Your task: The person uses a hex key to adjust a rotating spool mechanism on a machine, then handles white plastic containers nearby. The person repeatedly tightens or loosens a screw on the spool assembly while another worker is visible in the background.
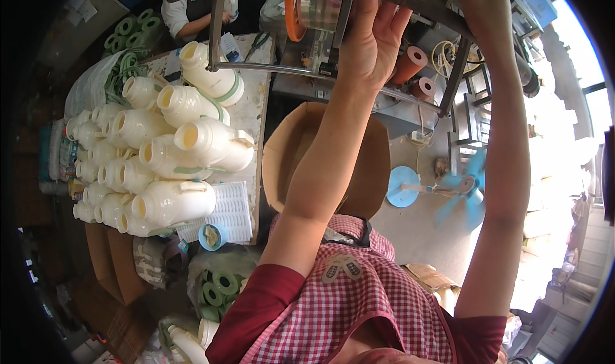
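My left hand (375,40) is raised at the top of the view, palm showing, thumb and fingers stretched upward beside a dark curved bar (419,2) of a metal frame. Nothing can be made out in it, though its fingertips reach the upper edge. Further right, my right hand (483,2) is at the far end of that bar. Its fingers are mostly cut off, so their grip is hidden. Left of my left hand, an orange ring (293,10) sits against a clear roll with red and green marks (319,4).
Many cream jugs (173,204) crowd the table (253,127) at left, with a blue cup (213,236) near its front. An open cardboard box (278,165) stands below my left arm. A blue fan (464,188) and red-brown rolls (410,65) are at right. Another person (192,15) sits beyond.
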Available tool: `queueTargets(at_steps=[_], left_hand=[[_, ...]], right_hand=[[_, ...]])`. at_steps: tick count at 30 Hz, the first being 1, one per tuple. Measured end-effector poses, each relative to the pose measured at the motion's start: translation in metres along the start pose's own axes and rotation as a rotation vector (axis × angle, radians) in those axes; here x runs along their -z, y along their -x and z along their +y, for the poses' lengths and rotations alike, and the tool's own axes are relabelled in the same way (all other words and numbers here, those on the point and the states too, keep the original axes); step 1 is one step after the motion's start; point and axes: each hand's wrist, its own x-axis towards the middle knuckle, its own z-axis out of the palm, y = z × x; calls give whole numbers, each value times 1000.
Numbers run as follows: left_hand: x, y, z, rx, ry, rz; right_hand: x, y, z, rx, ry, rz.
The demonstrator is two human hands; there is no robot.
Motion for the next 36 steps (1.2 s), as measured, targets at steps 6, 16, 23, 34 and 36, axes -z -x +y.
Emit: queueTargets(at_steps=[6,16,23,34,36], left_hand=[[-4,0,0,-53,-76,-19],[-13,1,3,-42,-101,-33],[-8,2,3,-44,-103,-46],[-9,2,0,-74,-123,-39],[-11,1,1,-87,-144,-12]], right_hand=[[1,-4,-29,-221,116,-93],[-12,-15,-1,-45,-50,-72],[-12,-11,-8,-109,-80,-42],[-14,-6,2,228,341,195],[-12,-4,-9,33,166,81]])
